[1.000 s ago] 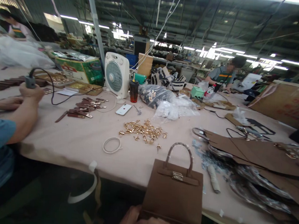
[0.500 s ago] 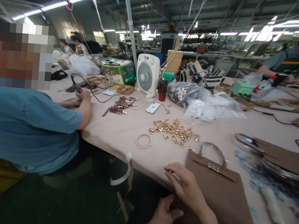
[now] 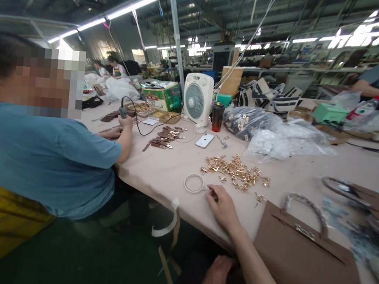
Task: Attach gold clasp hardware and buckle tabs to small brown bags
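White roll of tape (image 3: pixel 192 192) lies flat on the worktop (image 3: pixel 160 174), L of the R hand's (image 3: pixel 221 204) fingers (image 3: pixel 211 188), w/ its loose end (image 3: pixel 205 188) pointing R, straight at them. Roll's round, so no long axis; that tail gives the only direction. R hand is clearly nearer; thumb & index look slightly parted, just beside the tail, contact unclear. L hand (image 3: pixel 217 279) is low, well apart, nr the bottom edge; can't tell if it's gripping anything. Brown bag (image 3: pixel 305 256) sits R of both; gold fittings (image 3: pixel 233 169) beyond.
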A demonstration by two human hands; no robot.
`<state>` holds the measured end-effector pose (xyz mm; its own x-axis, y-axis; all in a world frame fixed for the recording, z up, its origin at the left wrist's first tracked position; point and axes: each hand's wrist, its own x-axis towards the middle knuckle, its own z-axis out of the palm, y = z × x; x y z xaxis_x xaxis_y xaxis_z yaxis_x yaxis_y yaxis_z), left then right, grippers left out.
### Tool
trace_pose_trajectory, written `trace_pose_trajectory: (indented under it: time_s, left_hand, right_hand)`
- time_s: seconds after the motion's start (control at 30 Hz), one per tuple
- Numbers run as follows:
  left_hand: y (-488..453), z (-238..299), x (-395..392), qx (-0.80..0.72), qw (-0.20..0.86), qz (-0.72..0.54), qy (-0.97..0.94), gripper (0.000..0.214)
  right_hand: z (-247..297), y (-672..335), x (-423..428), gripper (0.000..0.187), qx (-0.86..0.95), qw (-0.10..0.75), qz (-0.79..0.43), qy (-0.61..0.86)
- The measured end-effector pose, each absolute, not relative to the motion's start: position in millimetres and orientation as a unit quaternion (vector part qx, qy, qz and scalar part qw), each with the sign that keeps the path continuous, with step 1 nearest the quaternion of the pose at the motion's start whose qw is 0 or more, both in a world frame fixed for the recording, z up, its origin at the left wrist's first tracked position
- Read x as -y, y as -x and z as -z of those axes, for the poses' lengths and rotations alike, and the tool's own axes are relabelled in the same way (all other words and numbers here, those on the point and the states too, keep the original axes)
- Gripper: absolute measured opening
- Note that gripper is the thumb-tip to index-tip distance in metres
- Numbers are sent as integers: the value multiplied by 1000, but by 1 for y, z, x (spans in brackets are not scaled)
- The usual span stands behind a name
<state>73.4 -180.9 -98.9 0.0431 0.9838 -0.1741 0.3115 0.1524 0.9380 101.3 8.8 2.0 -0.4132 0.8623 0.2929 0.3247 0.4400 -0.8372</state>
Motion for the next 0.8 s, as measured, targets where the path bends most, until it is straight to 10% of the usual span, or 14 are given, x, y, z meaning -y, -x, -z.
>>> trace_pose_trajectory:
  time_s: [0.13,0.33,0.8]
  left_hand:
    - [-39,73,179,-593,345,-447,-574,12]
    - [32,9,116,-645,108,-489,-577,20]
    - [90,-7,29,-586,80,-297,-750,28]
  right_hand:
    - [-1,-91,-17,24,779,342,-309,425]
    - [-5,-82,-19,11,803,312,-274,427]
    - [-2,-89,-2,17,812,294,-229,449]
